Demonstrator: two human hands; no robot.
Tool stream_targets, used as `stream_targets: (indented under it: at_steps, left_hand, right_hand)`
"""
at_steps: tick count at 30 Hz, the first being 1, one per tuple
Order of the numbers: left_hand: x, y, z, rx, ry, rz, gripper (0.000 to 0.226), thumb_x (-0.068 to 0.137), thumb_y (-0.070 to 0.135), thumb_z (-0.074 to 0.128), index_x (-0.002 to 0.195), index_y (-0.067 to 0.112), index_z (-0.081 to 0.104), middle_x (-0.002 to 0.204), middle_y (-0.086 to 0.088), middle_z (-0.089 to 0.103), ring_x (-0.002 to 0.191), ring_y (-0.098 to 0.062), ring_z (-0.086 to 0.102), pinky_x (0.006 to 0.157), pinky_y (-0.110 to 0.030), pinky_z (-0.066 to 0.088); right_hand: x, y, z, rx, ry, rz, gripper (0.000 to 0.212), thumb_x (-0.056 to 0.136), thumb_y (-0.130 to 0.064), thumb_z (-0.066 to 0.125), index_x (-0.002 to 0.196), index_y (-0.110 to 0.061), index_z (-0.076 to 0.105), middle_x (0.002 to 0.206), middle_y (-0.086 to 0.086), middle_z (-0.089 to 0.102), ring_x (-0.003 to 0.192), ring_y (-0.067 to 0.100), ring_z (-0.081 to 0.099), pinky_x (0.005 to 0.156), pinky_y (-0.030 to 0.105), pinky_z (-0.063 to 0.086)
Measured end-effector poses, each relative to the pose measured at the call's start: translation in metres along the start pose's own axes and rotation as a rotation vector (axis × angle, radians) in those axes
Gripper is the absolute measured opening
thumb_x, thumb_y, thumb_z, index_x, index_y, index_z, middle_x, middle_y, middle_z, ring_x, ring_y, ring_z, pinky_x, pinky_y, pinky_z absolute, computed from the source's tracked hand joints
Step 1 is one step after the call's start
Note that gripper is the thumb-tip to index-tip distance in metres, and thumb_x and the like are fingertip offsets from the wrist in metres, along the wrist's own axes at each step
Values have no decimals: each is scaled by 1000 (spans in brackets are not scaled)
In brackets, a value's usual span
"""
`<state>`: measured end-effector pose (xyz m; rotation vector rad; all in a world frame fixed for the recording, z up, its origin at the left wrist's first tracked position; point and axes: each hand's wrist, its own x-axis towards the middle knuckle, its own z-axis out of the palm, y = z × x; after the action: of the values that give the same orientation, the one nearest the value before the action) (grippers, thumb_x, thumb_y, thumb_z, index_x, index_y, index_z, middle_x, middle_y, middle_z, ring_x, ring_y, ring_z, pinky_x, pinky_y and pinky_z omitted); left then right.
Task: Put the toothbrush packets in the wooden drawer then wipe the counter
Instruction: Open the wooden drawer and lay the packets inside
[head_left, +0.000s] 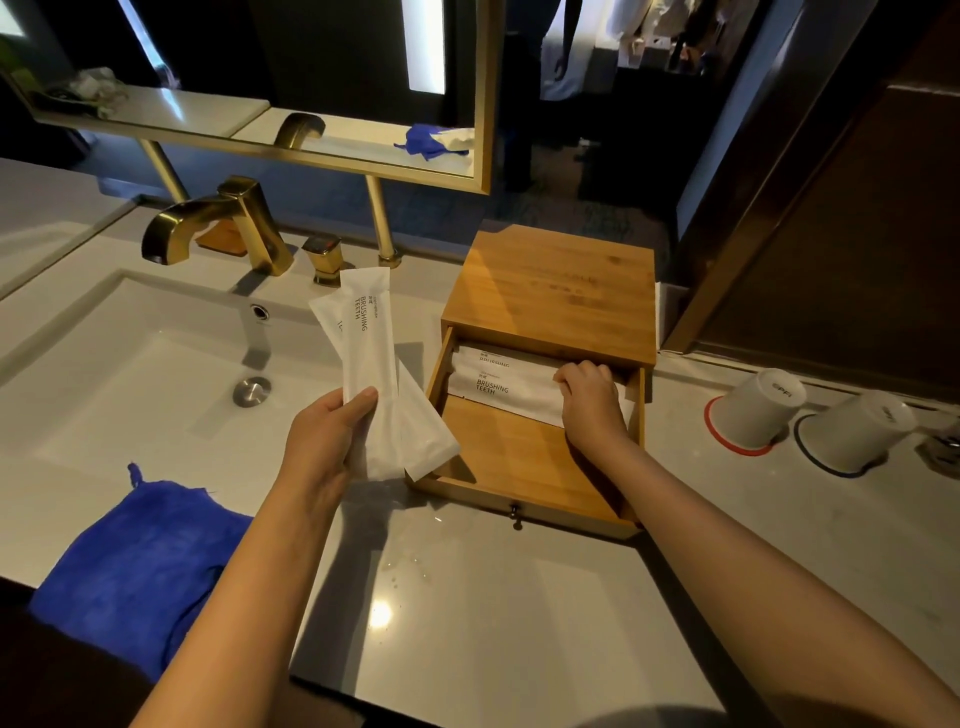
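Observation:
A wooden box (556, 291) stands on the counter with its drawer (519, 467) pulled out toward me. Two white toothbrush packets (498, 382) marked BRUSHING TEETH lie flat at the back of the drawer. My right hand (589, 402) rests on their right end, fingers curled over them. My left hand (324, 441) holds a few more white packets (376, 374) upright, left of the drawer and over the sink's edge. A blue cloth (140, 561) lies on the counter's front edge at the left.
A white sink (130, 374) with a gold faucet (218, 223) fills the left. Two upturned cups (753, 410) (857, 431) stand right of the box. A gold-framed mirror (483, 104) hangs behind. The grey counter (493, 597) spreads in front of the drawer.

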<state>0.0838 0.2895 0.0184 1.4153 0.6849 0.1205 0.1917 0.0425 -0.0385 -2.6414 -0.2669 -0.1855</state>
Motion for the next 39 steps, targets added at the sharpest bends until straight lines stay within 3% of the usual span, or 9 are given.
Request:
stream_targets:
  at_steps: [10,16,22,26,30,33,39]
  left_hand:
    - [-2,-1,7,31,-2,-21,2,85,26,61,83,27,61,93,-2,65,90,-23,63,81,-45,52]
    - [-2,-2,3,20,5,-28,2,85,26,61,85,25,63,93,-2,66,89,-22,63,80,-44,53]
    - [-1,-3,6,18,14,-30,1,84,26,62,83,27,62,91,-1,66,86,-20,63,69,-37,53]
    - [-1,-3,7,21,15,-26,3,85,27,62,82,27,61,90,0,65,85,-20,63,74,-40,52]
    - [-1,-3,9,21,11,-29,3,85,26,62,87,24,61,92,-2,65,88,-22,63,81,-44,52]
    - [-2,-2,10,19,10,-33,9,85,26,62,92,22,61,93,-2,66,89,-23,63,82,-46,52]
    - [-3,-6,0,24,14,-17,1,85,27,62,85,26,61,91,-1,66,86,-20,64,73,-38,53]
  right_hand:
    - [6,4,3,30,-77,-8,26,91,6,42,106,-6,60,107,14,59,103,27,45,84,32,38]
    - [5,6,4,81,-77,2,23,93,0,42,105,-6,60,107,14,59,103,27,45,81,30,37]
    - [-1,-2,6,-132,12,-28,20,90,-3,51,107,-8,59,109,11,60,103,27,48,83,34,42]
    - [-12,-15,6,-209,77,-139,28,84,3,55,110,-7,55,110,14,56,98,28,48,78,34,45]
    - [-19,-37,16,-54,-37,-351,43,86,-2,57,127,-13,49,127,9,52,116,24,46,95,33,44]
    - [-11,-54,30,-55,-159,-409,46,94,-15,50,138,-16,38,144,7,41,133,23,33,111,37,29]
    - [-5,-54,43,-33,-197,-391,48,96,-19,46,142,-18,33,146,4,39,134,21,29,111,34,25]
